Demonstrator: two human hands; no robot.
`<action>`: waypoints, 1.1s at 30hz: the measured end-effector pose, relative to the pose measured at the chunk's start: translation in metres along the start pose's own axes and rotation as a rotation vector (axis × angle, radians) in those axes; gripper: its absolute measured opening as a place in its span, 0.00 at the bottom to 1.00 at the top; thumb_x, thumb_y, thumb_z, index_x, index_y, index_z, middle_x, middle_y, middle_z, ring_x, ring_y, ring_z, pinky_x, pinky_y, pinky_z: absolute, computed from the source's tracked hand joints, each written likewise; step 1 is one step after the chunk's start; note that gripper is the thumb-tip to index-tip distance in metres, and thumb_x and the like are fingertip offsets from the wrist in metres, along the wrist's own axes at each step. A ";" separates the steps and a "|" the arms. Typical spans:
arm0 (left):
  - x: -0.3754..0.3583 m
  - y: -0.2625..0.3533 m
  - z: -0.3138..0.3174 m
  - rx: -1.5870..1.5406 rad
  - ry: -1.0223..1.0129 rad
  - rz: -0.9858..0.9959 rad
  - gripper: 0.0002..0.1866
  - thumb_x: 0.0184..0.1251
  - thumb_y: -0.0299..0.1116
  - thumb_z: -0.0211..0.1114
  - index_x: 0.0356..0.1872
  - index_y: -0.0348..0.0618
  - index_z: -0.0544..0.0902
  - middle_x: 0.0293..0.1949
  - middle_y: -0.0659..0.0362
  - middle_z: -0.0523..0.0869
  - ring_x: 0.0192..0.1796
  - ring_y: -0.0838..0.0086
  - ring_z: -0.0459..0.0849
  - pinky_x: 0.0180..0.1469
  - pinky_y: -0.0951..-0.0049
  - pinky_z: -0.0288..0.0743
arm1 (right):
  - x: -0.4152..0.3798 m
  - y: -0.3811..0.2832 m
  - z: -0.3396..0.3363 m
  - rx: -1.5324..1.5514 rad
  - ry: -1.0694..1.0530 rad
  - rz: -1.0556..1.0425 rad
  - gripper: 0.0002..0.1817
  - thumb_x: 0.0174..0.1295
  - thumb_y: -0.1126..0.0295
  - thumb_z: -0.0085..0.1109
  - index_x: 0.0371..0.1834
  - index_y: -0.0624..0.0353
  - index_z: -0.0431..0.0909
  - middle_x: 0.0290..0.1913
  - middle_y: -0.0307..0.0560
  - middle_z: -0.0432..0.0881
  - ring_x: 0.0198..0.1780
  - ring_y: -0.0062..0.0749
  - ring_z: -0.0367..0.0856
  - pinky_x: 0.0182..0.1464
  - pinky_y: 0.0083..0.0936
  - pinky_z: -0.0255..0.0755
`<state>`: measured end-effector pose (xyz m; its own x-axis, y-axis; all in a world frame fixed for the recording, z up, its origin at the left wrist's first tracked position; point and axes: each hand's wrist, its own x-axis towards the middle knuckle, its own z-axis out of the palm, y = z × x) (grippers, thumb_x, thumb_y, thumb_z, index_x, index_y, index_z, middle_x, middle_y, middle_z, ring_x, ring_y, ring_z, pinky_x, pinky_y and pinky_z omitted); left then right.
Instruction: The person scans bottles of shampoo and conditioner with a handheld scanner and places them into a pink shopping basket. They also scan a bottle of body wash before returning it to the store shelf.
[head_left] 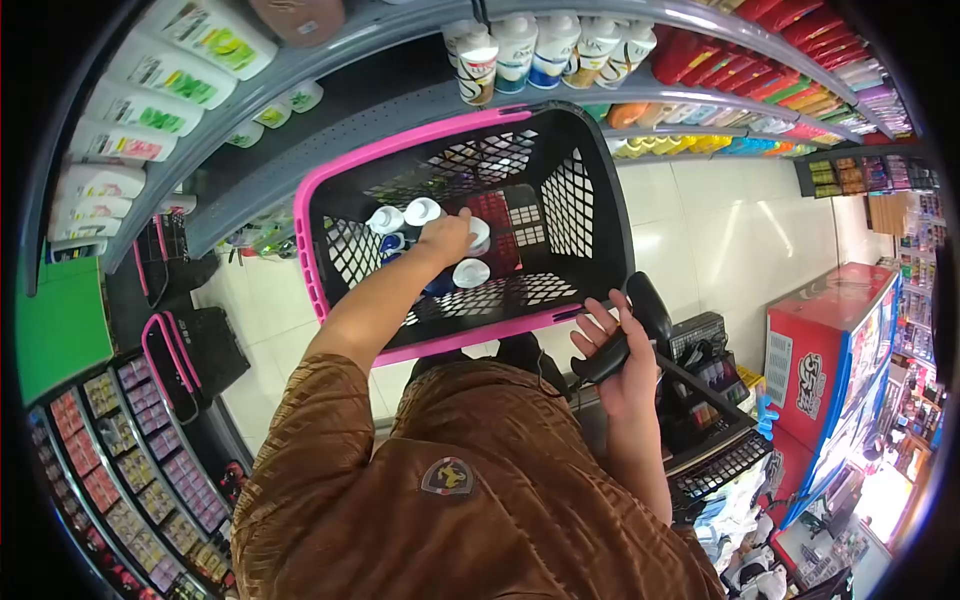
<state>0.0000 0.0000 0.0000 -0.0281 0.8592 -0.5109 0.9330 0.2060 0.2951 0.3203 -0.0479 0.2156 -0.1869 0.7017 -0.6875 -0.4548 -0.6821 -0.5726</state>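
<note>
My left hand reaches down inside a black shopping basket with a pink rim. Its fingers are closed at the side of a white-topped bottle; the grip is partly hidden. Close around it in the basket stand white pump bottles, a blue item and another white-topped bottle. At the basket's near right corner, my right hand is curled loosely around a black handle, palm turned upward.
Shelves of pump bottles and white shampoo bottles line the far and left sides. Behind on the left stand other black baskets. A red freezer and a rack of small packets flank me.
</note>
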 end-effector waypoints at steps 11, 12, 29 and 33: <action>0.025 -0.001 0.060 -0.051 -0.141 -0.238 0.25 0.70 0.42 0.67 0.60 0.41 0.70 0.49 0.42 0.89 0.54 0.48 0.88 0.54 0.49 0.81 | 0.057 -0.055 -0.017 -0.104 -0.052 0.054 0.28 0.74 0.62 0.54 0.73 0.62 0.65 0.59 0.62 0.80 0.55 0.46 0.85 0.57 0.44 0.82; 0.027 -0.003 0.059 -0.068 -0.136 -0.247 0.26 0.69 0.43 0.67 0.61 0.41 0.70 0.50 0.42 0.89 0.54 0.48 0.88 0.55 0.49 0.81 | 0.061 -0.058 -0.016 -0.113 -0.060 0.063 0.28 0.74 0.62 0.54 0.73 0.62 0.65 0.59 0.62 0.80 0.55 0.46 0.85 0.57 0.44 0.82; 0.021 -0.044 0.070 -0.280 -0.039 -0.113 0.33 0.59 0.40 0.74 0.64 0.38 0.74 0.56 0.43 0.86 0.60 0.49 0.85 0.61 0.53 0.79 | 0.038 -0.024 0.021 -0.127 -0.091 0.011 0.28 0.76 0.60 0.52 0.74 0.60 0.64 0.61 0.59 0.80 0.56 0.42 0.84 0.59 0.43 0.81; -0.003 -0.078 0.063 -0.456 0.173 -0.058 0.31 0.60 0.38 0.74 0.63 0.37 0.77 0.52 0.47 0.89 0.50 0.56 0.90 0.52 0.58 0.84 | 0.022 -0.006 0.046 -0.116 -0.106 -0.006 0.24 0.74 0.64 0.54 0.68 0.63 0.67 0.55 0.59 0.83 0.51 0.44 0.86 0.56 0.45 0.82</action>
<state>-0.0499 -0.0482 -0.0722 -0.1709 0.8972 -0.4073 0.6770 0.4072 0.6131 0.2785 -0.0194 0.2247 -0.2783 0.7192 -0.6366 -0.3538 -0.6929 -0.6282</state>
